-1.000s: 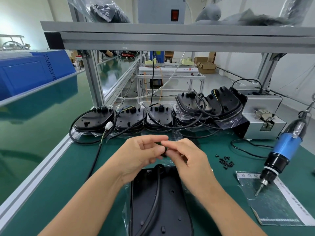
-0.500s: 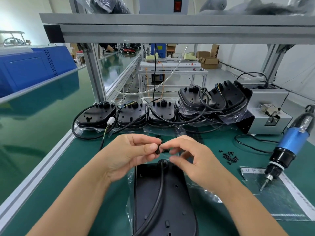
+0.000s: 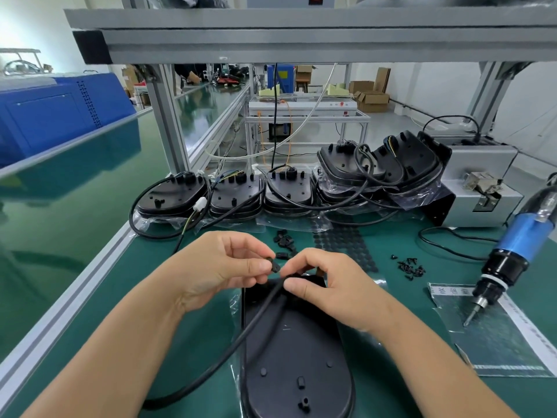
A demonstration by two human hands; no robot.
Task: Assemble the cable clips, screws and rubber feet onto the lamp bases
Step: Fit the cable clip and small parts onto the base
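A black lamp base [image 3: 297, 354] lies upside down in front of me on the green mat, with its black cable [image 3: 241, 336] running across it toward the lower left. My left hand [image 3: 217, 267] pinches a small black cable clip [image 3: 275, 266] between thumb and forefinger just above the base's far end. My right hand [image 3: 334, 285] meets it there, its thumb and fingers pinching the cable where it reaches the clip. Loose black cable clips [image 3: 284, 239] lie just beyond my hands, black screws [image 3: 410, 267] to the right, and a sheet of rubber feet [image 3: 346, 242] between them.
Stacks of lamp bases [image 3: 289, 188] with tangled cables line the back of the bench. A blue electric screwdriver [image 3: 512, 245] hangs at the right over a plastic bag [image 3: 494, 336]. A grey metal box [image 3: 482, 191] stands at the back right. An aluminium rail [image 3: 69, 300] borders the left.
The camera has tilted down and closer. My hands have dropped lower with the clip, onto the cable at the base's far end; the loose clips and rubber feet sheet have come into view.
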